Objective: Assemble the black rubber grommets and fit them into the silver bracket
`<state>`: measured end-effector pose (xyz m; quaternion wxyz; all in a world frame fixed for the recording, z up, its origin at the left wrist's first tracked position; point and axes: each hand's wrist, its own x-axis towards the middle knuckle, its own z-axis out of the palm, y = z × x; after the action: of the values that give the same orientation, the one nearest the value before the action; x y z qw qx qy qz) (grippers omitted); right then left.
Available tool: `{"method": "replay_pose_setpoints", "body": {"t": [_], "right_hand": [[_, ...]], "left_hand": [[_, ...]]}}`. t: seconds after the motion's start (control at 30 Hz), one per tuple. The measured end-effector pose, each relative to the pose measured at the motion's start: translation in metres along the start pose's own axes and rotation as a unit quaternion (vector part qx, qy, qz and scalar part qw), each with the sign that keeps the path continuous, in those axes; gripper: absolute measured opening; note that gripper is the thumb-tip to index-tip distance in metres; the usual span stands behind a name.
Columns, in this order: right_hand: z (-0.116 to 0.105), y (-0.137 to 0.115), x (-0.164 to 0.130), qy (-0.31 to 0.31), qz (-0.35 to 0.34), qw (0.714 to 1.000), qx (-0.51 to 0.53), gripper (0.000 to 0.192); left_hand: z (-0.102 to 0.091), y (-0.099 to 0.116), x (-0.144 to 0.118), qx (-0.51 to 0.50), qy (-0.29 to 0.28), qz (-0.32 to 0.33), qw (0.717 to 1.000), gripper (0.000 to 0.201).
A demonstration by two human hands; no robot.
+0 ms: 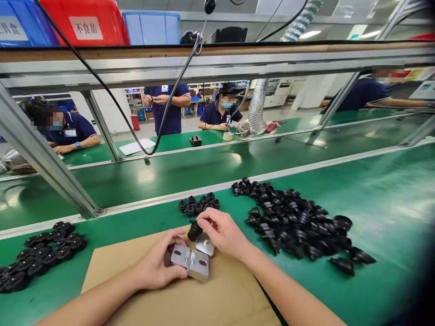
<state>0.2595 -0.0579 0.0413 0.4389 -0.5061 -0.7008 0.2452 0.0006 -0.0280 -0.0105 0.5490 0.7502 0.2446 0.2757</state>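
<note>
A red bin [83, 21] on the shelf above the metal fixture [190, 261] is showing a white label reading 不良品; the blue bin [20, 25] to its left is carrying a label cut off by the frame edge, its characters only partly readable. The left hand [158, 267] is closing on the fixture, a dull grey block with rounded corners lying on a brown cardboard sheet [210, 299]. The right hand [222, 232] is pinching a small black ribbed part [195, 230] just above the fixture; fingers are hiding its top. Right of the fixture a large heap of black parts [295, 224] is lying on the green belt [374, 199]; a smaller cluster [199, 204] is sitting just behind it, another pile [41, 258] far left.
</note>
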Motion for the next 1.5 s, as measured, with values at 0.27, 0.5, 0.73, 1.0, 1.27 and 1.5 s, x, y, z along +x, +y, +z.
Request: {"method": "replay_pose_setpoints", "body": {"t": [0.27, 0.5, 0.73, 1.0, 1.27, 1.5], "right_hand": [[0.013, -0.012, -0.007, -0.067, -0.113, 0.986, -0.104, 0.027], [0.015, -0.011, -0.009, -0.077, -0.111, 0.986, -0.098, 0.023], [0.013, -0.016, -0.007, -0.122, -0.052, 0.986, -0.098, 0.023], [-0.001, -0.023, -0.007, -0.155, -0.046, 0.98, -0.116, 0.043], [0.003, -0.024, -0.006, -0.154, -0.069, 0.978, -0.12, 0.046], [0.008, -0.022, -0.005, -0.145, -0.063, 0.98, -0.125, 0.043]], "left_hand": [[-0.008, 0.007, 0.004, 0.008, -0.036, -0.002, 0.999, 0.081], [-0.009, -0.003, 0.003, 0.016, -0.044, 0.005, 0.999, 0.08], [-0.007, -0.004, 0.004, 0.0, -0.029, -0.002, 1.0, 0.081], [-0.01, 0.007, 0.007, -0.029, -0.029, -0.029, 0.999, 0.079], [-0.018, 0.008, 0.012, -0.059, -0.048, -0.059, 0.995, 0.078], [-0.017, 0.009, 0.014, -0.085, -0.041, -0.071, 0.993, 0.078]]}}
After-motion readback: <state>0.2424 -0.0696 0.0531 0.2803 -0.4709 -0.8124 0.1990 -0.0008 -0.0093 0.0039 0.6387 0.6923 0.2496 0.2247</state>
